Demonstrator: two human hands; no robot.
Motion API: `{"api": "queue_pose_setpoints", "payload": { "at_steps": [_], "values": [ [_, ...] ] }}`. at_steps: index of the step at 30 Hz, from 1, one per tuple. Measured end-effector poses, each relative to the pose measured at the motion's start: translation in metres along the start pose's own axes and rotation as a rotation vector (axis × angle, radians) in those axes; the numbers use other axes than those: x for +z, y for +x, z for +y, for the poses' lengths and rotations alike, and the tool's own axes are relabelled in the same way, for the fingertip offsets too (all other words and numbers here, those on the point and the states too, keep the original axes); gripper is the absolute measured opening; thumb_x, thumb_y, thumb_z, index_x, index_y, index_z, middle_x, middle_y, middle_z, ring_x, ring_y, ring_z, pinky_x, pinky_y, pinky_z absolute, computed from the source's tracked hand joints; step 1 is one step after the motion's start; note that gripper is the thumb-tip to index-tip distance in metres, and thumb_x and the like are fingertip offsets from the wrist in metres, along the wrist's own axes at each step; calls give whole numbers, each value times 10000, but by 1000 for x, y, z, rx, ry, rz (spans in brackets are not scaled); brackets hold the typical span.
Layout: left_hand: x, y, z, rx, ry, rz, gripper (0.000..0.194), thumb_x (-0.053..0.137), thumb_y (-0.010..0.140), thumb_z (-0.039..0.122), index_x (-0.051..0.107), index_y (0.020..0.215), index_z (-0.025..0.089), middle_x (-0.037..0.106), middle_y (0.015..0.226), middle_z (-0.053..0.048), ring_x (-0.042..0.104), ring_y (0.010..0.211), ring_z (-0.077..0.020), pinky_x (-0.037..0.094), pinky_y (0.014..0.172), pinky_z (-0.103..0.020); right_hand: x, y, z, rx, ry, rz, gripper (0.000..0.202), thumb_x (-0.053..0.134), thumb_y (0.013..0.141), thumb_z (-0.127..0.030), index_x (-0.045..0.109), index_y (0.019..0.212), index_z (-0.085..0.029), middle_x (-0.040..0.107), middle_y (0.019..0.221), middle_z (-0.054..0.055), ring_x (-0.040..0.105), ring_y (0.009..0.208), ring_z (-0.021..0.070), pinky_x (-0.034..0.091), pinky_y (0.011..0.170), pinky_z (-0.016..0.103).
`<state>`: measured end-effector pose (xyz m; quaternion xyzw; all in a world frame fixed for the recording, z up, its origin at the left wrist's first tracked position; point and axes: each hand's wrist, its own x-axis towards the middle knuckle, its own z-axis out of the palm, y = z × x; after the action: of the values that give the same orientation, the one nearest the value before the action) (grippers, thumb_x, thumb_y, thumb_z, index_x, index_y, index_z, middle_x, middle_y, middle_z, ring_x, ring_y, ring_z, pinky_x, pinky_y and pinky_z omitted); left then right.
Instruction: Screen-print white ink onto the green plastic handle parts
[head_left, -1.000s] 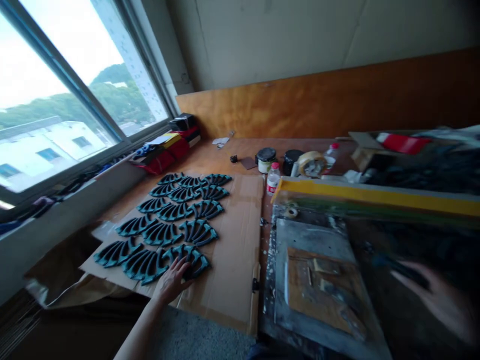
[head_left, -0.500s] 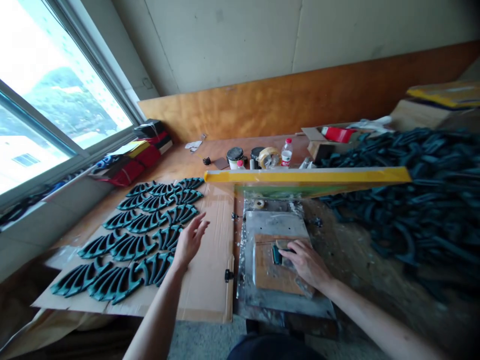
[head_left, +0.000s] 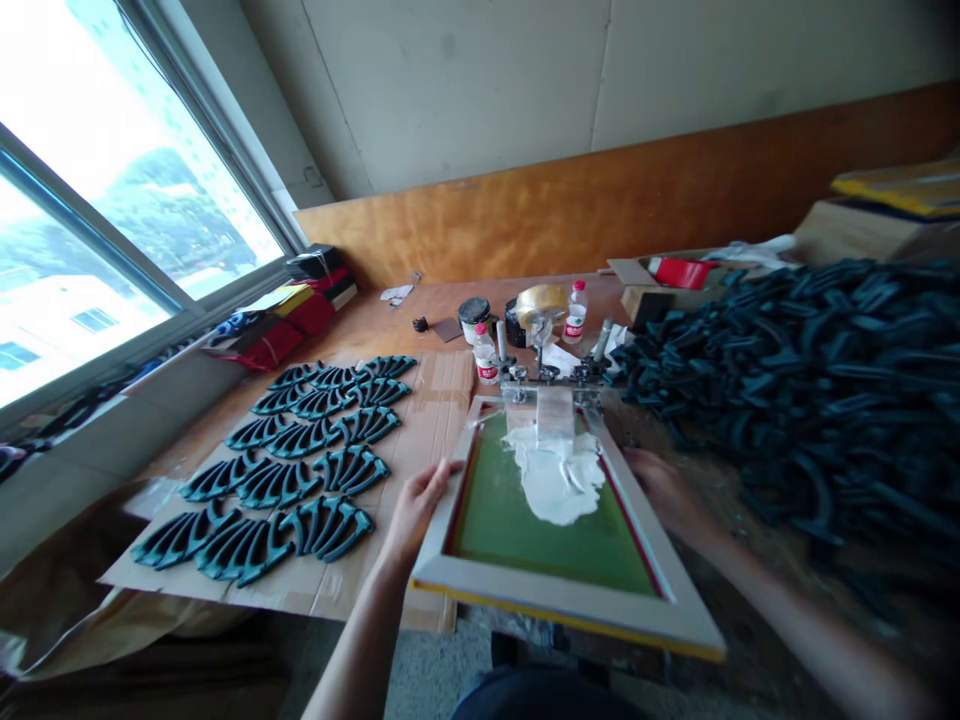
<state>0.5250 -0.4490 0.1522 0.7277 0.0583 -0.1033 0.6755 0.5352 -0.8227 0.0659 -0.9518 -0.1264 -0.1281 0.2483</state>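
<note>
A screen-printing frame [head_left: 562,600] lies lowered in front of me, its green mesh [head_left: 495,530] facing up. White ink [head_left: 559,495] is spread in a thick patch over the upper mesh. A pale flat squeegee-like block [head_left: 555,418] rests at the ink's far end. My left hand [head_left: 420,505] grips the frame's left rail, fingers closed at its edge. Beside the right rail is my right hand [head_left: 660,490], blurred and partly hidden by the frame, so its fingers do not show clearly. The small dark part and the plate under the frame are hidden.
Rows of dark green, ribbed fan-shaped parts [head_left: 277,480] lie on cardboard [head_left: 431,400] at left. A large heap of dark parts [head_left: 757,380] fills the right. Behind the frame stand small bottles [head_left: 486,355], lidded tubs [head_left: 474,318] and a tape roll [head_left: 540,303].
The frame has swung down from raised to lowered, covering the plate and the dark part. My left hand has moved right onto its rail; my right hand has left the part and moved right.
</note>
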Motion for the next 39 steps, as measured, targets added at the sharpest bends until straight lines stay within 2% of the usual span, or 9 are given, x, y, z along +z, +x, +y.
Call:
{"api": "queue_pose_setpoints", "payload": {
  "at_steps": [4, 7, 10, 15, 19, 27, 33, 36, 39],
  "values": [
    [2, 4, -83, -43, 188, 7, 743, 573, 783, 566, 463, 1382, 141, 525, 609, 53, 479, 556, -111, 356, 518, -209, -20, 45, -17, -81, -22, 174, 447, 541, 888, -428, 557, 1259, -179, 568, 1253, 136, 544, 1135, 293, 459, 961, 451],
    [6, 15, -116, -17, 352, 17, 664, 504, 841, 491, 421, 1408, 157, 486, 608, 62, 458, 561, -109, 336, 531, -215, -10, 70, -62, -192, -147, 8, 515, 697, 786, -283, 520, 1257, -172, 550, 1236, 138, 530, 1116, 291, 459, 933, 408],
    [5, 21, -124, -14, 420, -8, 582, 442, 877, 447, 441, 1389, 172, 507, 639, 51, 479, 584, -117, 347, 555, -224, 6, 62, -89, -197, -216, -200, 169, 618, 811, -142, 602, 976, -175, 630, 923, 79, 578, 889, 230, 476, 767, 322],
    [2, 19, -122, -22, 431, -14, 566, 425, 884, 452, 460, 1371, 167, 565, 698, 24, 518, 627, -133, 362, 579, -234, 8, 8, -84, -509, -167, -279, 203, 452, 803, -25, 599, 827, -163, 618, 826, 79, 544, 836, 212, 433, 733, 311],
    [3, 18, -121, -24, 399, -15, 570, 439, 874, 460, 481, 1352, 151, 574, 713, 15, 526, 638, -135, 369, 585, -236, -7, 4, -80, -651, -68, -393, 169, 502, 776, -44, 598, 795, -181, 614, 783, 47, 537, 799, 200, 423, 715, 307],
    [6, 18, -121, -67, 247, 11, 670, 510, 807, 538, 490, 1334, 124, 503, 636, 48, 460, 553, -108, 332, 508, -218, 15, -18, -84, -658, -51, -97, 255, 419, 845, -53, 643, 935, -136, 641, 880, 101, 556, 900, 225, 453, 798, 349],
    [5, 14, -101, -83, 156, -5, 826, 594, 738, 593, 424, 1396, 122, 423, 550, 94, 357, 464, -76, 248, 443, -201, -6, 41, -96, -317, -44, -182, 308, 624, 848, -218, 602, 1156, -223, 662, 943, 47, 591, 897, 209, 473, 807, 325],
    [1, 5, -67, -114, 74, -30, 897, 646, 702, 610, 377, 1435, 168, 483, 554, 88, 393, 445, -75, 251, 432, -191, -28, 85, -91, -150, -144, -101, 537, 649, 844, -344, 492, 1351, -268, 665, 979, 55, 613, 887, 224, 484, 749, 314],
    [-1, -2, -19, -78, 4, 5, 700, 639, 714, 624, 598, 1244, 170, 629, 680, 13, 539, 560, -119, 364, 495, -206, -53, 100, -60, 9, -96, 55, 422, 516, 910, -458, 573, 1263, -234, 667, 996, 72, 628, 818, 209, 475, 691, 293]
  ]
}}
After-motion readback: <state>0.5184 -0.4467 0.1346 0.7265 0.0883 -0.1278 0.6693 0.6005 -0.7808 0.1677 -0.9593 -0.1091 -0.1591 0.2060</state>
